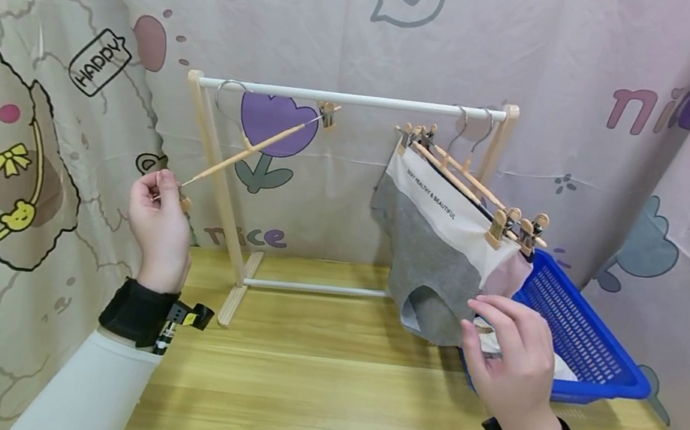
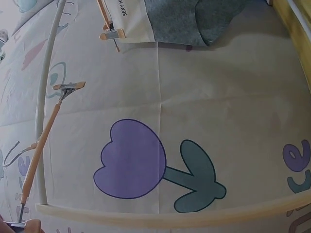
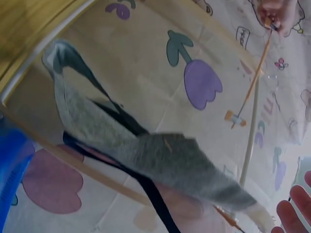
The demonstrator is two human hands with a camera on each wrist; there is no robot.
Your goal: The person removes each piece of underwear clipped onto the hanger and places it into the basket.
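My left hand (image 1: 160, 230) pinches one end of a wooden clip hanger (image 1: 253, 148) at the left of the rack. The hanger slants up to the right, its hook (image 1: 228, 95) at the rail and a clip (image 1: 327, 115) on its far end. In the left wrist view the same hanger (image 2: 41, 150) carries nothing. My right hand (image 1: 516, 358) is raised with loosely bent fingers, holding nothing, just in front of grey-and-white underpants (image 1: 433, 237). Those hang by clips from a second hanger (image 1: 451, 172). Right fingers (image 3: 291, 216) show at the corner of the right wrist view.
A wooden rack with a white rail (image 1: 364, 100) stands on the wooden table (image 1: 315, 393). Behind the underpants hangs a pink garment (image 1: 509, 274) on another hanger. A blue basket (image 1: 601, 364) with white cloth (image 1: 566, 370) sits at right. Printed curtains (image 1: 269, 12) surround the table.
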